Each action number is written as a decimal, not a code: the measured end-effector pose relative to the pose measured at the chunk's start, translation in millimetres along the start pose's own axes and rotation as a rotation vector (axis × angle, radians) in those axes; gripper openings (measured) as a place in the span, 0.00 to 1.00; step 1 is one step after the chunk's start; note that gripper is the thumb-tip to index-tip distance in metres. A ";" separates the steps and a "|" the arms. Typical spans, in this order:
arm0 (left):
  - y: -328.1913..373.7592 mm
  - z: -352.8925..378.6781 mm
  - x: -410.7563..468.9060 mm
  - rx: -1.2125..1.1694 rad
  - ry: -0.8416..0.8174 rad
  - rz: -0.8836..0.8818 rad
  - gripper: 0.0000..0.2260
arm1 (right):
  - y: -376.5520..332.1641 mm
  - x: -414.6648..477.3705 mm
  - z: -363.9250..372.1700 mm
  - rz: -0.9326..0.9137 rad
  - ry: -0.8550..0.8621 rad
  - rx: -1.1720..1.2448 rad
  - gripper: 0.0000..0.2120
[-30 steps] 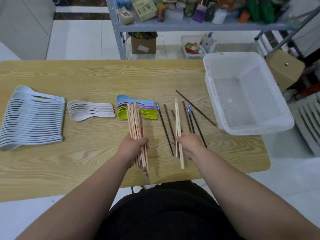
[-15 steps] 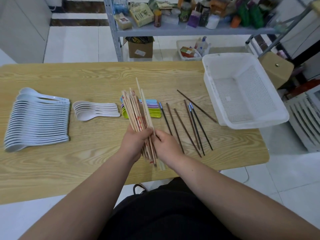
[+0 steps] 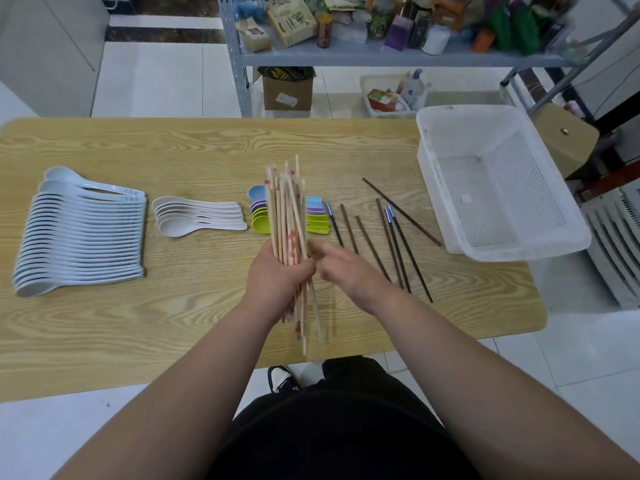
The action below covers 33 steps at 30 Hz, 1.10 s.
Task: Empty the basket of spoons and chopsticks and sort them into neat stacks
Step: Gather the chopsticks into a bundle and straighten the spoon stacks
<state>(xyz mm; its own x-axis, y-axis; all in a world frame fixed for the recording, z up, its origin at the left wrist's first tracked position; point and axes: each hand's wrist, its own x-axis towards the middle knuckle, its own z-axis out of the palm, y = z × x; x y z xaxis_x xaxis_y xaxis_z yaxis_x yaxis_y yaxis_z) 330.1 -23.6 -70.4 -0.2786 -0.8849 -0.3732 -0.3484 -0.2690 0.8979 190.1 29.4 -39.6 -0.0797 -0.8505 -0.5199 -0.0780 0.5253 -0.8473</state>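
The left hand [image 3: 277, 282] has its grip clamped round a bundle of pale wooden chopsticks [image 3: 286, 209], held above the worktop [image 3: 173, 150] with the tips pointing away from the person and fanning slightly. The right hand [image 3: 346, 270] is just beside the bundle, its fingers [image 3: 317, 249] at the sticks, but it is blurred and I cannot tell whether its grip is apart or together. On the worktop lie 3 spoon stacks: a long row of white spoons [image 3: 79, 233] at the left, a short stack of cream spoons [image 3: 197, 216] beside it, and coloured spoons [image 3: 259, 221] partly behind the bundle. Dark chopsticks [image 3: 372, 248] lie loose between these and the white basket [image 3: 433, 168] at the right end.
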 end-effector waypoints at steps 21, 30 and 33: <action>-20.8 33.1 34.8 0.473 0.007 0.312 0.18 | 23.4 57.5 23.0 -0.403 0.310 0.076 0.22; -27.3 41.0 46.7 0.379 -0.028 0.386 0.14 | 21.6 66.3 9.1 -0.434 0.213 0.151 0.13; -43.8 45.9 54.3 0.558 -0.090 0.323 0.31 | 26.8 71.3 9.0 -0.403 0.206 0.172 0.14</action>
<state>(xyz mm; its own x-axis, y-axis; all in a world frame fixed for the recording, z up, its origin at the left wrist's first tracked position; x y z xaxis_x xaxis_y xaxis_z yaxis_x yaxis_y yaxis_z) 289.2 -42.4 -140.7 -0.5127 -0.8463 -0.1449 -0.6405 0.2646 0.7210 191.2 -17.4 -100.3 -0.2730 -0.9533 -0.1290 0.0208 0.1282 -0.9915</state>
